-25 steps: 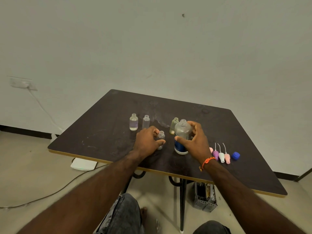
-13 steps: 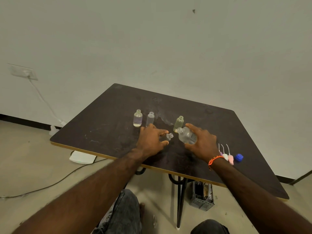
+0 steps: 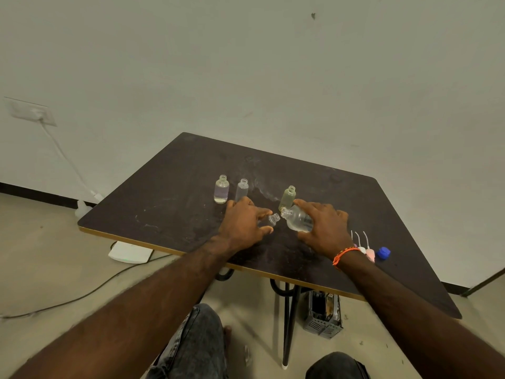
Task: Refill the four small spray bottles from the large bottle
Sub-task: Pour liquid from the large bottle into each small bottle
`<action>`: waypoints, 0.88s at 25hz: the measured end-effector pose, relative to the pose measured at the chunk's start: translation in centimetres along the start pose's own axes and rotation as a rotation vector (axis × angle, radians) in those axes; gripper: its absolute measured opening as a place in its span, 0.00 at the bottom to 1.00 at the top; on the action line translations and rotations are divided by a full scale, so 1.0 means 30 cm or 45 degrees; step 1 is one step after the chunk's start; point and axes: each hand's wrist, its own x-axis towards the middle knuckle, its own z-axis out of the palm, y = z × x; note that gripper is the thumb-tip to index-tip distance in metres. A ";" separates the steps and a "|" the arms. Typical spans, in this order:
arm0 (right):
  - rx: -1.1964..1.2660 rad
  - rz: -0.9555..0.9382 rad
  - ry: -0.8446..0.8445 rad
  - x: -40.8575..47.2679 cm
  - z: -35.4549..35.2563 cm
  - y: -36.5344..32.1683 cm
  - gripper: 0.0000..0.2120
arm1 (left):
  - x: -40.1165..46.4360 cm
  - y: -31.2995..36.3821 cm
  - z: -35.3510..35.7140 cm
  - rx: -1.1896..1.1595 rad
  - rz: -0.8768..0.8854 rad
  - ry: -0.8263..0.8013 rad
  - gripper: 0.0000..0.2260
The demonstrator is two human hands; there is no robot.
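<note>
1. The right hand [image 3: 323, 228] gripped the large bottle [image 3: 297, 222], tilted over the bench [image 3: 169, 203].
2. The left hand [image 3: 243, 225] held a small bottle [image 3: 273, 218], mouths nearly meeting.
3. Liquid, seemingly flowing, could miss that narrow neck and spill.

1. A dark table [image 3: 169, 214] with a light edge band carries everything.
2. Three uncapped small bottles [image 3: 221, 189], [image 3: 242, 189], [image 3: 287, 197] stand upright.
3. Spray tops [image 3: 369, 252] and a blue cap [image 3: 383, 253] lie near the right edge.
</note>
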 end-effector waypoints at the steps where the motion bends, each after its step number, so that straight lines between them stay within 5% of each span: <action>1: -0.011 -0.006 0.004 0.001 0.001 0.000 0.37 | 0.000 -0.001 0.000 0.003 0.001 -0.001 0.24; 22: -0.142 -0.090 0.038 0.012 -0.033 -0.005 0.37 | 0.004 -0.017 0.006 0.016 0.031 -0.011 0.24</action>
